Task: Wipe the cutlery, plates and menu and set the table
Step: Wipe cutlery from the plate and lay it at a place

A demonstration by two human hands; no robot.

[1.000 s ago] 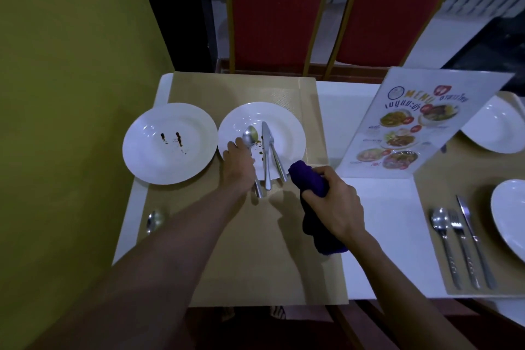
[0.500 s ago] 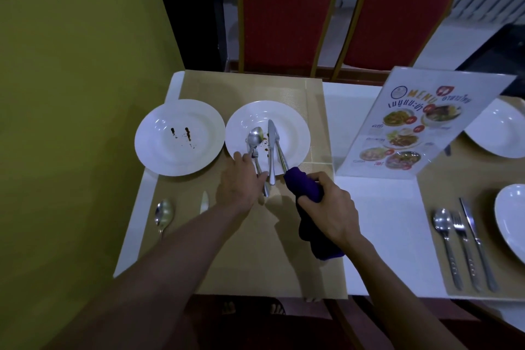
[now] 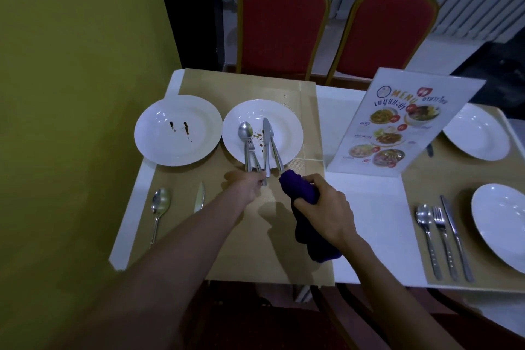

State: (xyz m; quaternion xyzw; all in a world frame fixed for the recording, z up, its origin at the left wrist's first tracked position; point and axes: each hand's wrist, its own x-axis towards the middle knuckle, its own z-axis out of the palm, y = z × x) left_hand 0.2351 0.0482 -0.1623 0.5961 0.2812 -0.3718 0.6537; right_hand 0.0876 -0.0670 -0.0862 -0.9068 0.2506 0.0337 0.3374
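Two white plates sit on a tan placemat. The left plate has dark sauce spots. On the middle plate, also stained, lie a spoon, a fork and a knife with their handles toward me. My left hand grips the handle ends of this cutlery at the plate's near rim. My right hand holds a bunched purple cloth just right of those handles. A standing menu card is to the right.
A spoon and a knife lie on the placemat near the left edge. On the right placemat are two white plates and a spoon, fork and knife set. Two red chairs stand behind the table; a yellow wall is left.
My left hand slid back from the plate's centre to the handle ends of the cutlery and closed round them. My right hand with the cloth stayed beside it.
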